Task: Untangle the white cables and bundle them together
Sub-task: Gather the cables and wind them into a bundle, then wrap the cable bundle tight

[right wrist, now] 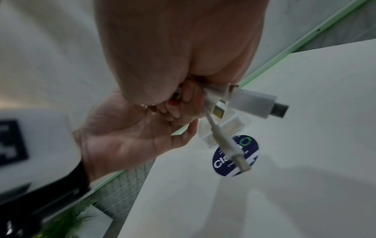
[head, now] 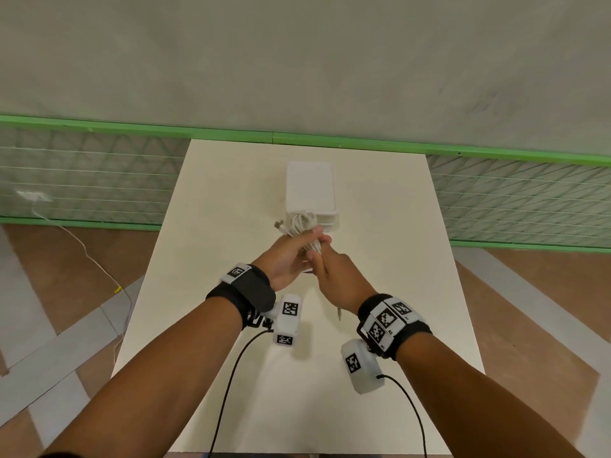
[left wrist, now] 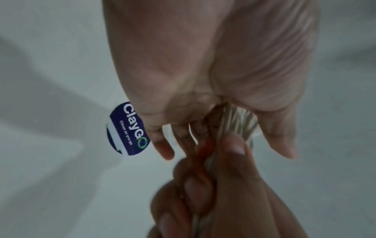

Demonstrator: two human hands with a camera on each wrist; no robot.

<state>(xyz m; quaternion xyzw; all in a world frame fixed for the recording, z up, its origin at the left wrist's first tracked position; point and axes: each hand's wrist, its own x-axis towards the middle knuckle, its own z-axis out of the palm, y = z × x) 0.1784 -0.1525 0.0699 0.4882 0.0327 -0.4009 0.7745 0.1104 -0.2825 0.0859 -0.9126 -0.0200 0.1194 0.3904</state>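
Both hands up over the white surface (head: 380, 226), just in front of the white box (head: 310, 190). Left hand (head: 287, 262) wrapped around the white cables (head: 302, 226) bunch, right hand (head: 340, 276) pinching strands beside it. USB plug (right wrist: 262, 104) sticking out, round ClayGo sticker (left wrist: 128, 128) underneath.

- Head view looks down from above onto the table (head: 231, 375).
- Both wrist views sit close under the palms, sharing the round sticker (left wrist: 127, 128).
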